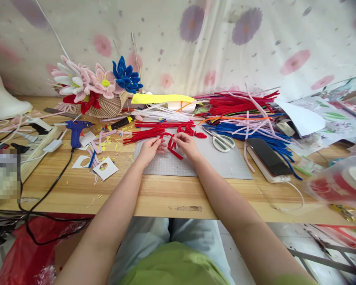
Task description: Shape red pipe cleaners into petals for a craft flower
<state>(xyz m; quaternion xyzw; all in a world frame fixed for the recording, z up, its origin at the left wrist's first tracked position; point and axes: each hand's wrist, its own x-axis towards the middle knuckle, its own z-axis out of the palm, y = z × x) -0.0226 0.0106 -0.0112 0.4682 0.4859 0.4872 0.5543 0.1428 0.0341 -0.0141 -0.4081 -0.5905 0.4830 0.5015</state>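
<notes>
A red pipe cleaner (167, 134) runs between my two hands over the grey cutting mat (178, 168). My left hand (152, 148) pinches its left end, thumb and index finger together. On the other side my right hand (185, 143) pinches the right part between thumb and fingertips. Just below, a short red piece (176, 154) lies slanted on the mat. Beyond my right hand sit red shaped petals (199, 135). A bundle of red pipe cleaners (141, 135) lies behind my left hand.
White-handled scissors (222, 142) lie right of my hands, with a phone (268, 156) farther right. A blue glue gun (76, 132) and cut white cards (106, 169) are at left. Pipe cleaner bundles (240, 103) and fuzzy flowers (105, 83) stand behind. A plastic cup (341, 184) is at right.
</notes>
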